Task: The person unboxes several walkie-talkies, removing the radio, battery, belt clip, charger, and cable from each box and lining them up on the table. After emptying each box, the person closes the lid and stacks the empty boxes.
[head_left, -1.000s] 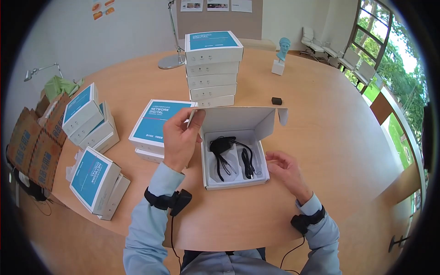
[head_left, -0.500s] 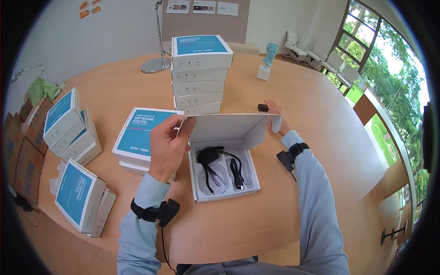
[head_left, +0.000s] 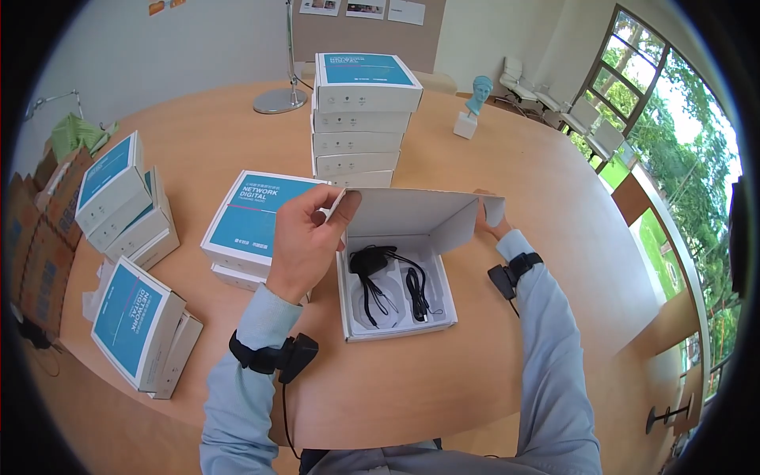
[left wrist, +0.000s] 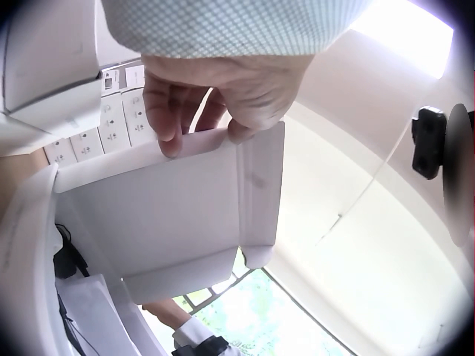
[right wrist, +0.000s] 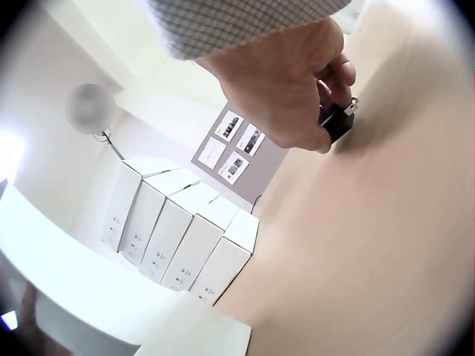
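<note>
An open white box point(head_left: 396, 331) stands on the table, holding a black strapped device point(head_left: 370, 260) and a coiled black cable point(head_left: 416, 293) in its tray. My left hand point(head_left: 305, 241) pinches the edge of the raised lid point(head_left: 412, 212); the left wrist view shows the fingers point(left wrist: 171, 133) over that edge. Behind the lid, partly hidden in the head view, is my right hand point(head_left: 492, 220). In the right wrist view my right hand point(right wrist: 289, 89) pinches a small black plug adapter point(right wrist: 338, 122) with metal prongs, close to the tabletop.
Closed white boxes with blue labels stand in a tall stack point(head_left: 356, 119) behind, in a low stack point(head_left: 253, 218) beside my left hand, and in piles point(head_left: 131, 324) at the left. A lamp base point(head_left: 279, 100) and a blue bust point(head_left: 478, 95) stand farther back.
My right hand has moved from beside the open box to behind its lid and has taken hold of the black adapter that lay on the table. My left hand still holds the lid.
</note>
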`<state>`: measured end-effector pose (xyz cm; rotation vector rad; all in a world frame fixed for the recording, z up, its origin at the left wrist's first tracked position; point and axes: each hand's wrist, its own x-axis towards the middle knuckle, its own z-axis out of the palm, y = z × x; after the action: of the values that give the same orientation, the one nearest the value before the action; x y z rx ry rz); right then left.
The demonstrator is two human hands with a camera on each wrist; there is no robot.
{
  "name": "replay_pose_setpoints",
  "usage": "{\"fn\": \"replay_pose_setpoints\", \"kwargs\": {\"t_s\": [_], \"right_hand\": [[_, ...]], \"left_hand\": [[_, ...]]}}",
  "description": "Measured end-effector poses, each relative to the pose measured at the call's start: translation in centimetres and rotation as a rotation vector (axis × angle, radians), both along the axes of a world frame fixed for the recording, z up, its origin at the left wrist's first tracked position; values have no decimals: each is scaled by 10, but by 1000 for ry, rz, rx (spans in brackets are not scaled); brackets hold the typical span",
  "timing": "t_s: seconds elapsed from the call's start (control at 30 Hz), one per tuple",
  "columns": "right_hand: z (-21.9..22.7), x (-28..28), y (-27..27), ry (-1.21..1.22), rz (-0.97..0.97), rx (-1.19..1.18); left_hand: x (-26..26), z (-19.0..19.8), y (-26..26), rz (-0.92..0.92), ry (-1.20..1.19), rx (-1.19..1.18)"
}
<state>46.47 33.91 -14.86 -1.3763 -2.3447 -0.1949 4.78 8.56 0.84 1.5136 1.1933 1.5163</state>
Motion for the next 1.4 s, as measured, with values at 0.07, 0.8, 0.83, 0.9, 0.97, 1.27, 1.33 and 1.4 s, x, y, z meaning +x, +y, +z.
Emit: {"fn": "replay_pose_setpoints", "kwargs": {"t_s": [0.07, 0.8, 0.83, 0.9, 0.97, 1.27, 1.33, 1.4], "right_hand": [[34, -22, -57, 368, -43, -109], [130, -188, -278, 548, 329, -576], [124, -193, -274, 446, 332, -488], [115, -202, -270, 344, 336, -402], [108, -208, -270, 190, 318, -292], [135, -183, -293, 481, 255, -253], [129, -162, -298, 578, 223, -201], [115, -133, -297, 680, 191, -143]], "left_hand": [[0, 0, 0, -3, -5, 4], [-3, 3, 0, -44, -5, -27], [-4, 2, 0, -40, -4, -27], [-5, 1, 1, -63, -9, -12], [-6, 3, 0, -63, 1, -24], [-5, 9, -4, -76, -12, -30], [-6, 9, -6, -79, 1, -20], [-8, 9, -9, -102, 53, 13]]}}
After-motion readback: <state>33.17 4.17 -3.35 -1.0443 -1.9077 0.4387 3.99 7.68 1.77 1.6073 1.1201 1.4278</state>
